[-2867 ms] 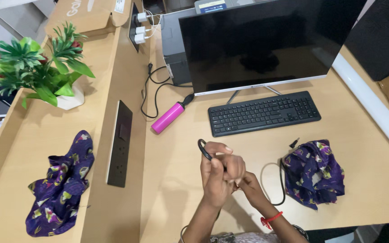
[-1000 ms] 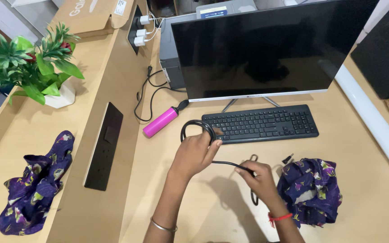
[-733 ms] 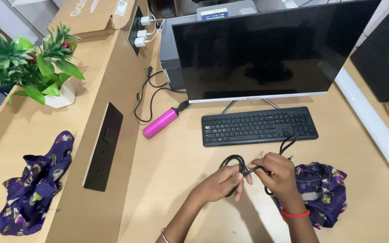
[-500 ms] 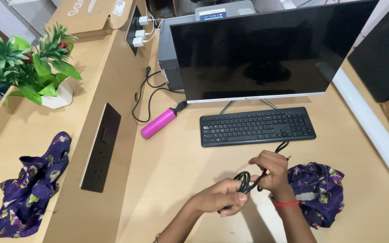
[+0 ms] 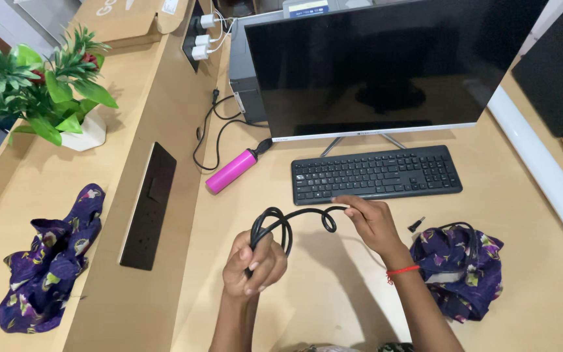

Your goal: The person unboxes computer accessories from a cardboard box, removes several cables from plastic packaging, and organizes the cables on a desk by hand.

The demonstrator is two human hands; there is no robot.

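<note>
Since half a second ago our hands have drawn apart: the left hand [image 5: 254,262] has dropped lower and closes in a fist around the coiled loops of the black cable [image 5: 294,218], while the right hand [image 5: 373,221] has risen to the front edge of the keyboard [image 5: 376,174], pinching a small loop of that cable. The cable now arches above the desk [image 5: 333,287] between them. The purple cloth [image 5: 461,267] lies just right of our right wrist.

Two purple floral cloths [image 5: 51,261] [image 5: 462,269], one black keyboard [image 5: 375,174], one monitor [image 5: 386,62], one pink power bank [image 5: 231,171], and one potted plant [image 5: 40,85] are counted.
</note>
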